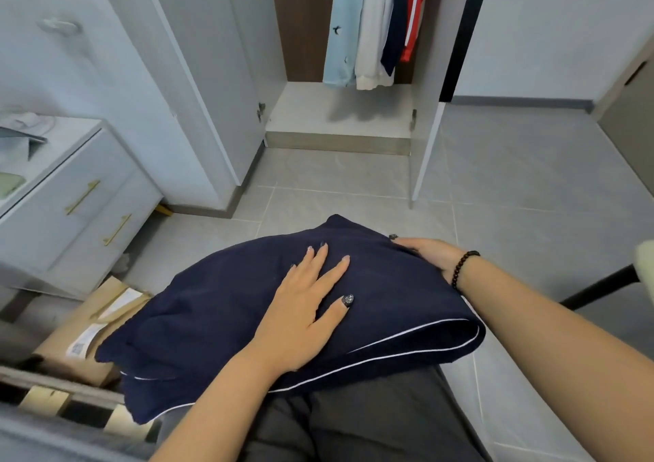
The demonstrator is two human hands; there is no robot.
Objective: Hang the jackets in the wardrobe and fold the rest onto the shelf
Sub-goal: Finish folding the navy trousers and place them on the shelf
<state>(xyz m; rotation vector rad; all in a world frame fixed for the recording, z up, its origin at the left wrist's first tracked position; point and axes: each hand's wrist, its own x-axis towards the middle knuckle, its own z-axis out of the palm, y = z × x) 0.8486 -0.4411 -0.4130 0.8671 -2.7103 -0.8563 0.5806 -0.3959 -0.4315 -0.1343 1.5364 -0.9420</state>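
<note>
A folded navy garment (247, 316) with thin white piping along its edges lies across the person's lap, over dark grey trousers (371, 422). The left hand (304, 298) rests flat on top of the garment near its middle, fingers straight and spread, pressing the cloth down. The right hand (430, 254) lies at the garment's far right edge, its fingers tucked beneath the fold of fabric so that only the thumb and the back of the hand show; a dark bead bracelet (463, 267) circles that wrist. Beyond the knees, across the grey tiled floor (513, 196), the wardrobe (339, 118) stands with its doors open, and inside it hang a pale blue shirt (341, 26), a white shirt (375, 29), a navy piece (398, 19) and a red one with a white stripe (416, 12). At the left stands a white drawer unit (78, 206) with brass handles, and a brown cardboard parcel (85, 341) lies partly under the garment's left end.
</note>
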